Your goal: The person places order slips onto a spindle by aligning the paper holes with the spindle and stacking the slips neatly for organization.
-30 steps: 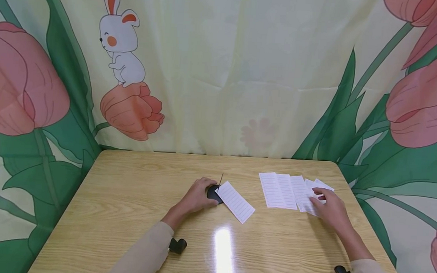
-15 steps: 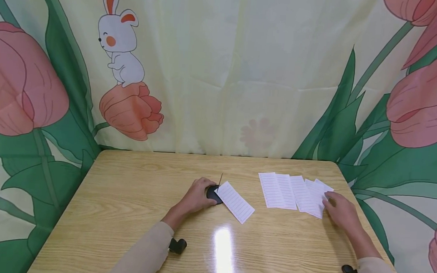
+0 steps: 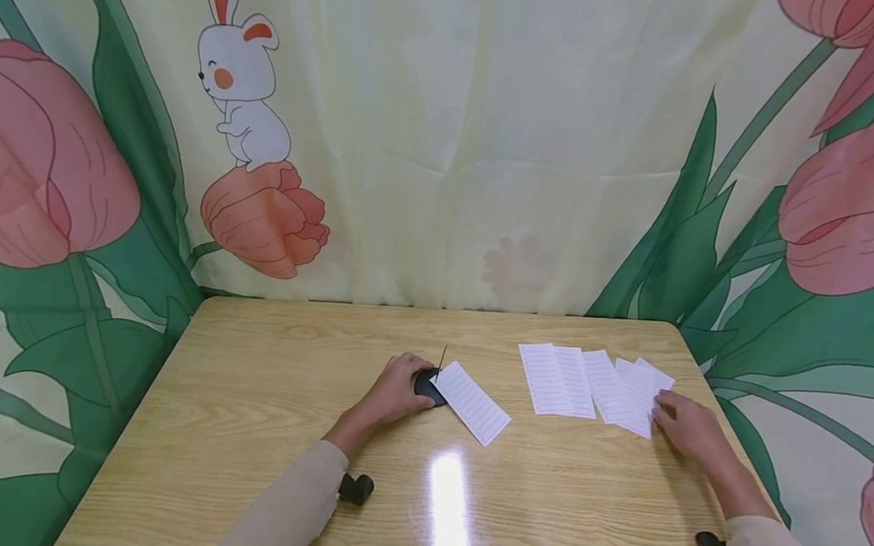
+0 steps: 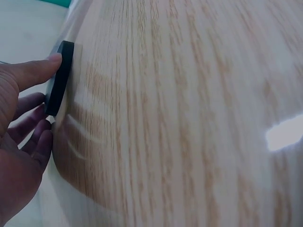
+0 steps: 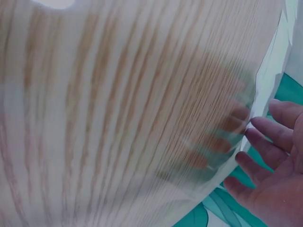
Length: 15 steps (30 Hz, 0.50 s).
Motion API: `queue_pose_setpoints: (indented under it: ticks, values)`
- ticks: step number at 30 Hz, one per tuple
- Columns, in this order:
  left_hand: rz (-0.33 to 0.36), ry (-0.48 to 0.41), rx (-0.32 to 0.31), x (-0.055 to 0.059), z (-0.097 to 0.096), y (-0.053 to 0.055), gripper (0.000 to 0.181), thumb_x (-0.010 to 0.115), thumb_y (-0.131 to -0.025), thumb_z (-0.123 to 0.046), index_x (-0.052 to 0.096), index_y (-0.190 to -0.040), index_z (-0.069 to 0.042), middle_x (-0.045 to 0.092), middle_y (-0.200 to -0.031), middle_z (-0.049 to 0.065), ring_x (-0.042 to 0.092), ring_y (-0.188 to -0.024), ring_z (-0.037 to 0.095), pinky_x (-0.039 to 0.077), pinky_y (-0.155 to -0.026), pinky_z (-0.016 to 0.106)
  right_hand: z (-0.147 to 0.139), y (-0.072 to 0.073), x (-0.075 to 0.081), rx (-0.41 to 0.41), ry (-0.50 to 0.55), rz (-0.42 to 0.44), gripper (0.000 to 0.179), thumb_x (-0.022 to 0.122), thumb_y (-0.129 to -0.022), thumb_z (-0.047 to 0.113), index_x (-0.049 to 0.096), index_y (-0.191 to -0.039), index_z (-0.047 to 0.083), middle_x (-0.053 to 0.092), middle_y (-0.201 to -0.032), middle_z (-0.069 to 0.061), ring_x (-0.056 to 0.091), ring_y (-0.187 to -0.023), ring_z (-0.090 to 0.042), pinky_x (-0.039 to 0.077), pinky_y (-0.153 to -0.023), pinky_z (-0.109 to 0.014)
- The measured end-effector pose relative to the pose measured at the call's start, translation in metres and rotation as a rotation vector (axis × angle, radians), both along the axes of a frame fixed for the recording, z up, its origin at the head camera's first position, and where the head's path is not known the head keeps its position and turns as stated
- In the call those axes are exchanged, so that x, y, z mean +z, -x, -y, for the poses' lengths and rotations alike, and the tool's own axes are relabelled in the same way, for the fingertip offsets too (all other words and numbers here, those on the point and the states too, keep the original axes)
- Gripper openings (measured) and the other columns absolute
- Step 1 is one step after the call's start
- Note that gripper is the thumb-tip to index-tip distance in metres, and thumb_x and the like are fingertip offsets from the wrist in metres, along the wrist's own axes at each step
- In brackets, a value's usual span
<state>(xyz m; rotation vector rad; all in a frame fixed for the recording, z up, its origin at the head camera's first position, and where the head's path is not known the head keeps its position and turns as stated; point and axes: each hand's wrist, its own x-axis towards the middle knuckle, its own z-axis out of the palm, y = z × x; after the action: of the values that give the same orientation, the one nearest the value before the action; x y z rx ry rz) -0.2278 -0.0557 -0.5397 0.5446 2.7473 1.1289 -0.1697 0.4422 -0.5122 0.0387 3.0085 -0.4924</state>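
In the head view my left hand [image 3: 398,390] grips a receipt spike's round black base [image 3: 424,387] from its left side. Its thin metal needle [image 3: 443,358] stands up from the base. A white lined paper slip [image 3: 472,403] lies slanted with one corner over the base at the needle. The left wrist view shows thumb and fingers on either edge of the base. My right hand [image 3: 690,428] is at the right end of a row of white lined slips [image 3: 551,380], fingertips right at the edge of one slip [image 3: 635,402]. Its fingers look spread and loosely bent in the right wrist view.
The row of several slips overlaps across the back right of the wooden table [image 3: 289,364]. A patterned curtain [image 3: 415,138] hangs behind the table's back edge. A bright light reflection shows on the front middle of the tabletop. Black wrist cameras [image 3: 356,490] sit at both sleeves.
My right hand has moved right from over the slips to the row's right end, and the slips there have shifted slightly right. The left hand stays on the spike's base.
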Motion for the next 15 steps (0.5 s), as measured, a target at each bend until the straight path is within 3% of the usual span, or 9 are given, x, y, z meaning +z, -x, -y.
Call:
queue_pose_setpoints:
  ticks: [11,15]
  values:
    - [0.019,0.011,0.009,0.0007,-0.0007,0.0003,0.058,0.089,-0.083,-0.019,0.066,-0.134,-0.007,0.059,-0.138,0.014,0.051,-0.127,0.032,0.047,-0.104,0.046,-0.0033,-0.0043,-0.0011,-0.033,0.014,0.012,0.051,0.063,-0.099,0.012,0.049,-0.138,-0.017,0.042,-0.143,-0.045,0.037,-0.133,-0.064,0.034,-0.108,-0.073]
    - [0.02,0.011,0.009,0.0016,-0.0006,-0.001,0.058,0.089,-0.082,-0.018,0.066,-0.134,-0.006,0.059,-0.137,0.014,0.051,-0.127,0.033,0.047,-0.105,0.047,0.0013,-0.0061,-0.0028,-0.089,0.014,0.002,0.06,0.068,-0.097,0.021,0.048,-0.134,-0.02,0.043,-0.136,-0.047,0.04,-0.126,-0.063,0.037,-0.105,-0.073]
